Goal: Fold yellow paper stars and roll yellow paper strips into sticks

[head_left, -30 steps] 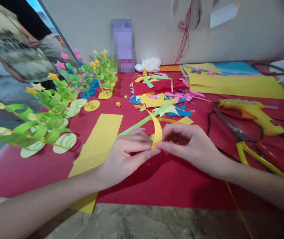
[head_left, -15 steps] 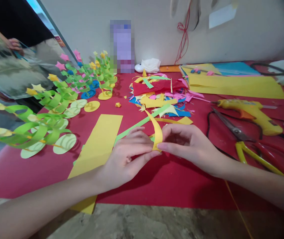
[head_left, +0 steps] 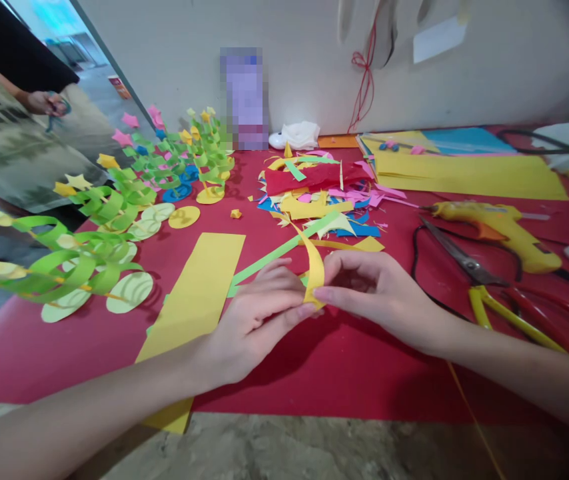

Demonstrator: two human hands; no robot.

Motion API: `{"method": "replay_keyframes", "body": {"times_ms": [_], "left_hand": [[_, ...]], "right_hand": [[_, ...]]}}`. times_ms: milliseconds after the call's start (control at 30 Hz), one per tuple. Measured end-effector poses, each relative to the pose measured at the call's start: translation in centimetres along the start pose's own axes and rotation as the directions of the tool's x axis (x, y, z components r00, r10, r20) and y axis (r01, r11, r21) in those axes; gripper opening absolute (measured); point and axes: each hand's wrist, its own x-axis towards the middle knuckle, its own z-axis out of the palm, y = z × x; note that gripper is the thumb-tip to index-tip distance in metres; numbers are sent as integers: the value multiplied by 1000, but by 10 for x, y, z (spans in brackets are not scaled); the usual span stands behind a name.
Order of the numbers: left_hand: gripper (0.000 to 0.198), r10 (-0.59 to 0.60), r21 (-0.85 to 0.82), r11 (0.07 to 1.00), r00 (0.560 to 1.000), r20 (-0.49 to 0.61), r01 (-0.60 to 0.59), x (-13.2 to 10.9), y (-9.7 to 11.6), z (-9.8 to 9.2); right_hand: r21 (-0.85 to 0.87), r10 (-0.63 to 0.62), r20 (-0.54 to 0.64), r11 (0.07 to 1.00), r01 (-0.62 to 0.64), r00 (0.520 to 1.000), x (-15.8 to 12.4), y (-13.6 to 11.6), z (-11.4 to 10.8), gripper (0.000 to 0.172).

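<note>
Between my two hands a narrow yellow paper strip curves upward, its lower end folded over. My left hand pinches that folded end between thumb and fingers. From the other side, my right hand grips the same spot with thumb and forefinger. Both hands are over the red tabletop. Beside my left hand lie a wide yellow paper sheet and a light green paper strip. The exact fold under the fingertips is partly hidden.
Curled green paper plants with stars stand at left. Mixed paper scraps are piled ahead, with a small yellow folded star nearby. At right lie a yellow glue gun, scissors and yellow sheets. A person stands far left.
My hands keep almost the same pinch on the yellow strip. The view has shifted slightly, and the person at left has moved a little, with their hand showing more clearly.
</note>
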Motion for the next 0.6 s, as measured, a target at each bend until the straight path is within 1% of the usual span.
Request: {"method": "replay_keyframes", "body": {"times_ms": [133,267,367,400,467,533,600], "left_hand": [[22,-22,-22,1000,1000,17,22,-2,2,-1],[15,-37,18,999,998,-49,38,-2,1,1],[18,-47,4,999,996,-71,47,-2,0,2],[19,-60,-19,998,996,-72,59,-1,0,1],[21,-102,-80,992,992,-69,97,-1,0,0],[22,-143,-146,980,988,-60,134,-1,0,-1],[22,-174,-205,966,983,-58,158,0,-1,-2]], "right_hand": [[14,12,-18,1000,-12,1000,0,0,0,15],[-13,23,-7,1000,-23,1000,-1,-1,1,17],[-51,0,14,999,1,1000,-1,-1,0,12],[-80,-30,17,996,31,999,-2,-1,0,10],[-178,-137,21,974,139,990,-2,0,-1,8],[-297,-255,41,920,255,966,-1,1,-3,10],[-379,-347,67,859,346,935,-1,4,-3,11]]}}
